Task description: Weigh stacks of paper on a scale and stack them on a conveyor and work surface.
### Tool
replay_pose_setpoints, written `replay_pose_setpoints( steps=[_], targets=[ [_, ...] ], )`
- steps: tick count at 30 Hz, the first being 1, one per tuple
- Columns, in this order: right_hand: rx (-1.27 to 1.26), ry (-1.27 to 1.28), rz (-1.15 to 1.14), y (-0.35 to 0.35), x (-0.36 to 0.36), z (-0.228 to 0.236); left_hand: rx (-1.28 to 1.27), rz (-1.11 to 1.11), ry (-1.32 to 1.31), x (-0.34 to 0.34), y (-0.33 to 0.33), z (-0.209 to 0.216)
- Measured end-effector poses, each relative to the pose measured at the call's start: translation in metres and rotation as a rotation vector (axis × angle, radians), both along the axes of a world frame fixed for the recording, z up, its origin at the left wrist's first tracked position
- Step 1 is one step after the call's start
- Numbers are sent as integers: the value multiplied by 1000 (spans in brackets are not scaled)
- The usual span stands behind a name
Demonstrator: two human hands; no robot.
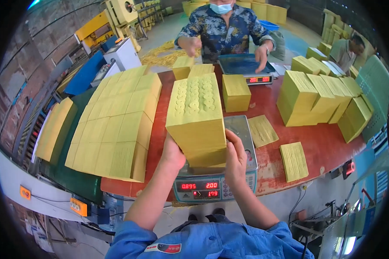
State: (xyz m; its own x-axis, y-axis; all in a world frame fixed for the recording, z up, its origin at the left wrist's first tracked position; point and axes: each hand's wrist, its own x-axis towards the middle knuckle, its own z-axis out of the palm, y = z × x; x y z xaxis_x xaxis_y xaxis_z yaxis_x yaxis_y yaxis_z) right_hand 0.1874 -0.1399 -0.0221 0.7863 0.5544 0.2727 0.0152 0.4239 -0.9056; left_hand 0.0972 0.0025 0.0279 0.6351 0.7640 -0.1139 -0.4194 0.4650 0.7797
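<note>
A tall stack of yellow embossed paper (196,140) is between my two hands, above the pan of a digital scale (250,149). My left hand (174,153) grips the stack's lower left side; its fingertips are hidden behind the paper. On the right side, my right hand (236,157) presses against the stack with fingers closed on it. The scale's red display is lit. More yellow paper shows below the stack's lower edge; I cannot tell whether it lies on the pan. Thin yellow paper piles (263,131) lie right of the scale on the red table (272,172).
Rows of yellow paper stacks (114,123) stand at left, more paper stacks (315,97) at right. A single paper block (236,93) stands beyond the scale. Across the table, a masked co-worker (227,32) has one hand over a second scale (242,64). Another person (348,52) sits far right.
</note>
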Motion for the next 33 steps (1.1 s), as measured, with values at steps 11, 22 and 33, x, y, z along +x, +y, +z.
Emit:
replay_pose_setpoints(
  steps=[11, 22, 33],
  targets=[
    [-56, 26, -64, -71, -17, -2, 228, -198, -17, -14, -25, 40],
    [-75, 669, 7, -82, -35, -69, 1738, -563, 201, 36, 35, 107],
    [8, 890, 167, -90, -43, -71, 1762, -446, 214, 9, 2, 90]
  ],
)
